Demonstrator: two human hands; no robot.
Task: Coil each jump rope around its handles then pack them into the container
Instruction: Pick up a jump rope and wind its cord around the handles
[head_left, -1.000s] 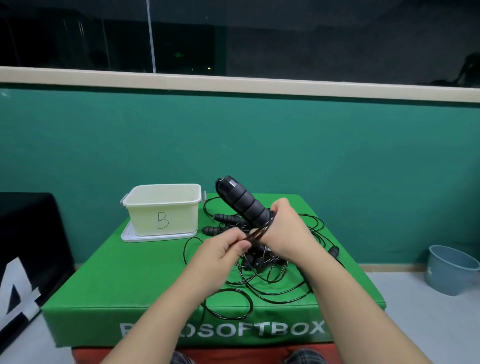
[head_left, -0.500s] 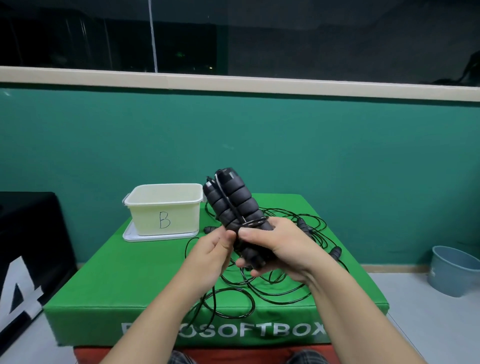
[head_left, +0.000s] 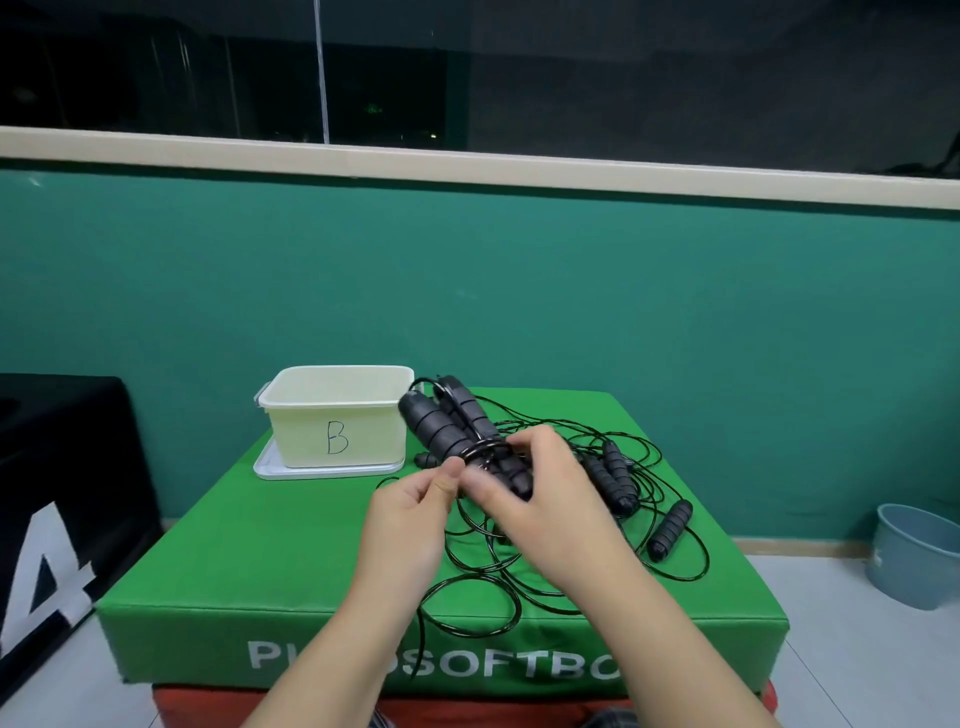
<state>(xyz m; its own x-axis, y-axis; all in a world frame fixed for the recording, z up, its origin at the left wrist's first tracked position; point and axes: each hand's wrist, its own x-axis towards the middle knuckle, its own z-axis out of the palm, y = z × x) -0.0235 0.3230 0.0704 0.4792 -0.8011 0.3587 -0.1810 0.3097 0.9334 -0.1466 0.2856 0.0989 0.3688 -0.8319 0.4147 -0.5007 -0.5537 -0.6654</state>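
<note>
Ropes (head_left: 545, 566) sprawl over green soft box (head_left: 291, 561) against teal wall (head_left: 519, 291).

I see two bare forearms, no sleeves, watch or rings on my left hand (head_left: 410, 512) or right hand (head_left: 550, 499). Below the green box (head_left: 260, 566), checked dark cloth (trousers, likely) peeks at the frame's bottom edge.

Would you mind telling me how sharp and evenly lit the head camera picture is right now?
Head view: even indoor light, soft shadows; the right hand is slightly motion-blurred around the paired handles; wide-angle bowing curves the window ledge; dark window above.
</note>
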